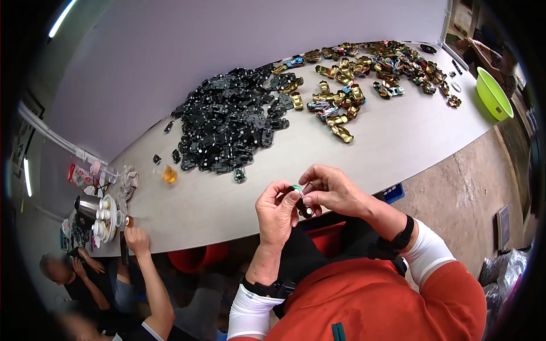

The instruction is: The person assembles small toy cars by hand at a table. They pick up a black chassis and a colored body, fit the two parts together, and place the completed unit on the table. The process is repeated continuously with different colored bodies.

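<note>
Above the table's front edge, both hands hold a small toy car, dark with a green part and a pale wheel. My left hand pinches it between thumb and fingers. From the other side, my right hand closes on it with thumb and curled fingertips. The fingers cover much of the car. Beyond them on the table lies a large heap of black toy car bases. Gold toy cars and multicoloured ones are spread to its right.
A lime green basin stands at the table's right end. At left are a cup of amber liquid, a tea tray and a co-worker's hand. Below the front edge are a blue bin and a red container.
</note>
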Demonstrator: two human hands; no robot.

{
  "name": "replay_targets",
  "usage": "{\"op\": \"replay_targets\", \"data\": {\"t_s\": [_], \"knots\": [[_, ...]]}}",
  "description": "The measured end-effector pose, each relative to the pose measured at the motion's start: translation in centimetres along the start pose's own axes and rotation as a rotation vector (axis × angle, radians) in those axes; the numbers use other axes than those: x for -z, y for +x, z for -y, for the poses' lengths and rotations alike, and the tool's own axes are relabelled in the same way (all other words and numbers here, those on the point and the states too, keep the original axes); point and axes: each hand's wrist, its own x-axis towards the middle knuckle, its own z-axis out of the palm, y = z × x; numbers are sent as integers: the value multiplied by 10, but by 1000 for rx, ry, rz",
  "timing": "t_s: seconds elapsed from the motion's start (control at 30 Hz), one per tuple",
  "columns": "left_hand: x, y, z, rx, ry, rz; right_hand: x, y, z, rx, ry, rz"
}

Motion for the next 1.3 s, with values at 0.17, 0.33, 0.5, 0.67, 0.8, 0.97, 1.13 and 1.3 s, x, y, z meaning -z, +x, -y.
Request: {"op": "replay_targets", "data": {"t_s": [0.17,0.33,0.5,0.67,0.8,0.97,1.13,1.3], "knots": [[17,8,15,8,-130,-223,5,-4,-7,-109,174,98],[8,14,29,-42,-173,-284,-5,2,-23,90,29,-94],[-1,16,35,-182,-85,-337,-17,1,-28,322,-234,-266],[-8,18,30,-238,-85,-295,-16,13,-38,475,-362,-381],[-3,13,22,-139,-61,-76,0,19,-40,280,-166,-312],[31,12,2,98,-127,22,7,13,-28,32,-139,-203],[43,11,-1,126,131,33,6,13,-34,38,-105,-144],[37,13,7,57,116,-75,-1,8,-29,81,-186,-184]]}}
